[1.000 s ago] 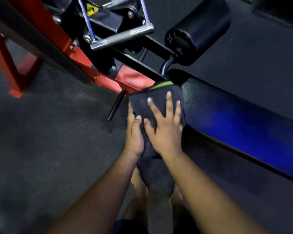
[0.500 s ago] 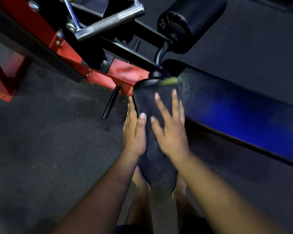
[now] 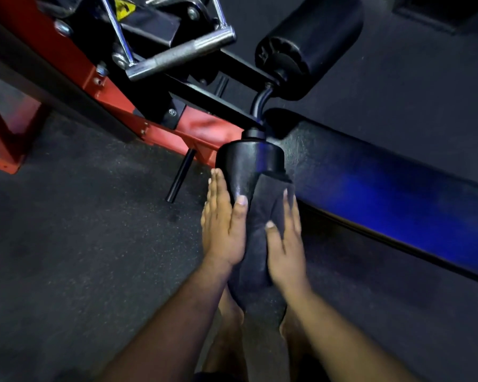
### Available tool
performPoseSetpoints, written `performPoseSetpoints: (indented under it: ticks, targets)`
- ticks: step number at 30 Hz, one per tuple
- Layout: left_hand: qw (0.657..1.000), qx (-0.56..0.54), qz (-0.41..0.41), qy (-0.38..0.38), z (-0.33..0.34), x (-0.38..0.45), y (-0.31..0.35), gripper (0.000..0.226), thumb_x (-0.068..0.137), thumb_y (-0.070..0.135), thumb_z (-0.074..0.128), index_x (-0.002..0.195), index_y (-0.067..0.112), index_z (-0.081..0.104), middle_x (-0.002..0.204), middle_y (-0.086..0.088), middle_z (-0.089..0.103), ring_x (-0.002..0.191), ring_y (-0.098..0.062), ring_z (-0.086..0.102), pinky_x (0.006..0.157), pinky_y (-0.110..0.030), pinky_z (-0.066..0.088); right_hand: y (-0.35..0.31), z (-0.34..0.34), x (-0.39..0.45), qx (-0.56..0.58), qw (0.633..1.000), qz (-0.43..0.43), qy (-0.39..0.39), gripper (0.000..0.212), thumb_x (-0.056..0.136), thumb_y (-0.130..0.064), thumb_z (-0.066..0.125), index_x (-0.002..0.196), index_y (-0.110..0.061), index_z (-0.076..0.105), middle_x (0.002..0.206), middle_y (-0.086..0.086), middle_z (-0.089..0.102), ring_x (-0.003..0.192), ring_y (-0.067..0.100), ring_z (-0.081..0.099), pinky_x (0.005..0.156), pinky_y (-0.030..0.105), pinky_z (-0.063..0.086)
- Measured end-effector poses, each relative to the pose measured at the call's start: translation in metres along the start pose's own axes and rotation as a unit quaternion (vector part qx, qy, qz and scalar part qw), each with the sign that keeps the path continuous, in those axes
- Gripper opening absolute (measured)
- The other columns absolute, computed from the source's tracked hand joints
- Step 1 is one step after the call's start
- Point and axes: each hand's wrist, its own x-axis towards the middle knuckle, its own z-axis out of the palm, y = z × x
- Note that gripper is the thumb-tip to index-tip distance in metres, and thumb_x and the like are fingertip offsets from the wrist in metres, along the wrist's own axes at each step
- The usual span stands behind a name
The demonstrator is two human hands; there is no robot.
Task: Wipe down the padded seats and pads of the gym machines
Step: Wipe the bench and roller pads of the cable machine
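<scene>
A black roller pad (image 3: 243,164) sticks out toward me from the machine's black arm. A dark cloth (image 3: 262,230) is draped over its near part and right side. My left hand (image 3: 222,227) lies flat with straight fingers against the pad's left side, thumb on top. My right hand (image 3: 286,241) presses the cloth against the pad's right side with straight fingers. A second black roller pad (image 3: 309,42) sits farther back. The long black bench pad (image 3: 384,183), lit blue, runs off to the right.
The red machine frame (image 3: 102,86) crosses the upper left, with a chrome handle bar (image 3: 177,55) above it and a black peg (image 3: 180,176) jutting out over the dark rubber floor (image 3: 80,244). My bare feet show below the cloth.
The cloth has slid down toward me off the pad's far end, baring the shiny top. My right hand moved from the pad's top to its right side; my left stayed on the left side.
</scene>
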Motion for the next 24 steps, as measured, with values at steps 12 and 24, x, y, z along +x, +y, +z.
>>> performPoseSetpoints:
  ticks: [12,24]
  targets:
    - [1.000,0.014,0.011,-0.014,-0.004,-0.004,0.003,0.103,0.082,0.090,0.000,0.163,0.025,-0.002,0.172,0.010,-0.004,0.158,-0.006,-0.004,0.128,-0.043,0.008,-0.019,-0.006,0.026,-0.146,0.983,-0.107,-0.044,0.062,0.098,-0.052,0.044,0.157,-0.040,0.027,0.172,0.009,-0.003,0.157,0.035,0.008,0.127,0.050,0.012]
    - [0.978,-0.197,-0.051,-0.035,-0.009,0.006,-0.007,0.100,0.089,0.085,0.030,0.163,0.022,0.009,0.172,0.007,0.010,0.159,-0.010,0.008,0.129,-0.051,0.011,-0.042,0.000,0.054,-0.293,0.951,-0.094,-0.036,0.059,0.097,-0.067,0.038,0.152,-0.062,0.018,0.171,-0.012,-0.008,0.153,0.037,0.013,0.100,0.064,0.042]
